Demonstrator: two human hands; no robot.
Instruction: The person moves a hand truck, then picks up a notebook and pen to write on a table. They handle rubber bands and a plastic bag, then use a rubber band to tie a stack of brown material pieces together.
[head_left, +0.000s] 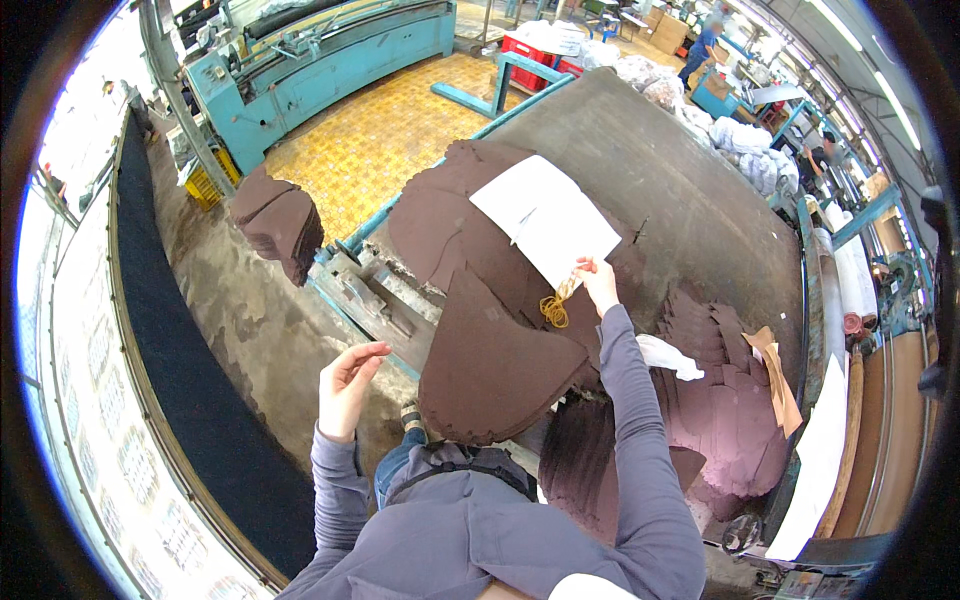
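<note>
The right hand [598,284] has its fingers drawn narrow, thumb and forefinger pinched at the top of a bundle of yellow loops [555,311], which hangs just beside the lower corner of a blank white sheet [560,235]. The left hand [345,392] is well apart from it, with fingers bent and a slight gap to the thumb; nothing shows between them. Nearest to it is a large dark brown stack of cut sheets [490,385], rounded at its lower edge and lying in front of the person's body.

The white sheet lies at a slant over more brown pieces [425,215]. To the right of the right forearm sit a crumpled white cloth [670,358] and a spread of overlapping purplish-brown pieces [725,425], with a tan strip [775,375] near the surface's right edge. All of these are on a broad, dark surface [640,120] edged in teal.

Left of the surface is a separate brown stack [270,222]. Farther off stand a long teal machine [330,75] beside a yellow patterned floor [370,115], red crates [527,58], white bundles [745,138] and a co-worker in blue [703,45]
</note>
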